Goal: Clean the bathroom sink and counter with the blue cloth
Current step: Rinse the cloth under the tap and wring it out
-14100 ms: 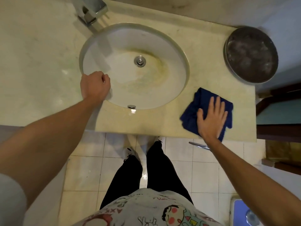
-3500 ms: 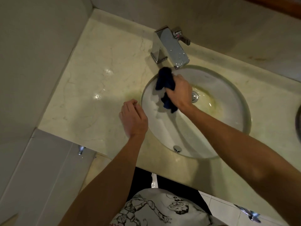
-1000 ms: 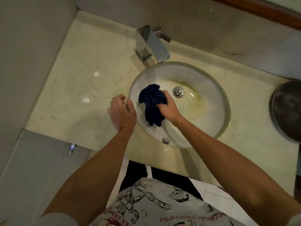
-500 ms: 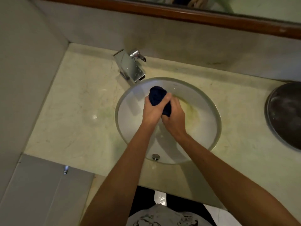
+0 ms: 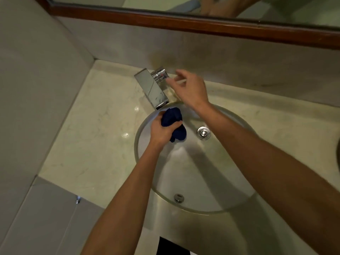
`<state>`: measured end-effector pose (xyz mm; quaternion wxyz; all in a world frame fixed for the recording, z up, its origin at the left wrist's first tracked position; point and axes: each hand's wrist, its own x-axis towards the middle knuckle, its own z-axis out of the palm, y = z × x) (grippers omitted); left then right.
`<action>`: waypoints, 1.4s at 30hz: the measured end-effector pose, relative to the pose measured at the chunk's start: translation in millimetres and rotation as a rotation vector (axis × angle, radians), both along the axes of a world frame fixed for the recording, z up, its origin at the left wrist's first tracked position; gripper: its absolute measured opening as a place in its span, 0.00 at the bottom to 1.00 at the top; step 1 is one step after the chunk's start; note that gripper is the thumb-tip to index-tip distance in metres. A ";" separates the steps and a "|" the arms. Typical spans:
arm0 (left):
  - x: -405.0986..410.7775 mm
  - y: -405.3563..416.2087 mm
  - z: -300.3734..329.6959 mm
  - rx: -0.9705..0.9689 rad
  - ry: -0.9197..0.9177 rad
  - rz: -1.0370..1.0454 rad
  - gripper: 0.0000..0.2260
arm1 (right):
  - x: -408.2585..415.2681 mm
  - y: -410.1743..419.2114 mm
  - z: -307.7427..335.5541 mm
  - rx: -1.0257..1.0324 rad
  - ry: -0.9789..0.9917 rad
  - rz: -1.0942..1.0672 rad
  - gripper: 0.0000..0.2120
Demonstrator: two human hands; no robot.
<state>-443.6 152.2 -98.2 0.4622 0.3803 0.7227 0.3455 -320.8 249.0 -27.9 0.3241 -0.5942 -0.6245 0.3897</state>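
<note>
The blue cloth (image 5: 173, 116) is bunched up and gripped by my left hand (image 5: 161, 130) inside the round white sink (image 5: 202, 172), just under the spout of the chrome faucet (image 5: 151, 88). My right hand (image 5: 189, 88) hovers at the faucet's lever handle (image 5: 160, 74), fingers loosely spread and blurred; whether it touches the lever is unclear. The drain (image 5: 203, 133) lies right of the cloth. The pale marble counter (image 5: 99, 137) surrounds the sink.
A wall closes the counter on the left (image 5: 36, 89). Behind the faucet rises a backsplash with a wood-framed mirror (image 5: 202, 24) above. An overflow hole (image 5: 178, 197) sits at the basin's near side. A dark round object's edge (image 5: 338, 153) shows at far right.
My right hand has let go of the cloth and risen to the faucet handle. My left hand keeps the cloth alone, under the spout. The view has tilted up toward the mirror.
</note>
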 end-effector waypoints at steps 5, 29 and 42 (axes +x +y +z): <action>-10.5 0.3 -18.5 0.087 -0.011 0.031 0.23 | -5.6 27.1 -10.4 0.212 -0.220 0.171 0.13; 0.8 -86.7 -26.1 0.345 0.010 -0.021 0.14 | -18.3 -87.3 -135.1 -0.977 0.837 -0.044 0.05; 5.8 -12.7 -56.8 -0.080 -0.455 0.379 0.17 | 4.4 -114.5 -175.5 -0.210 0.286 0.194 0.40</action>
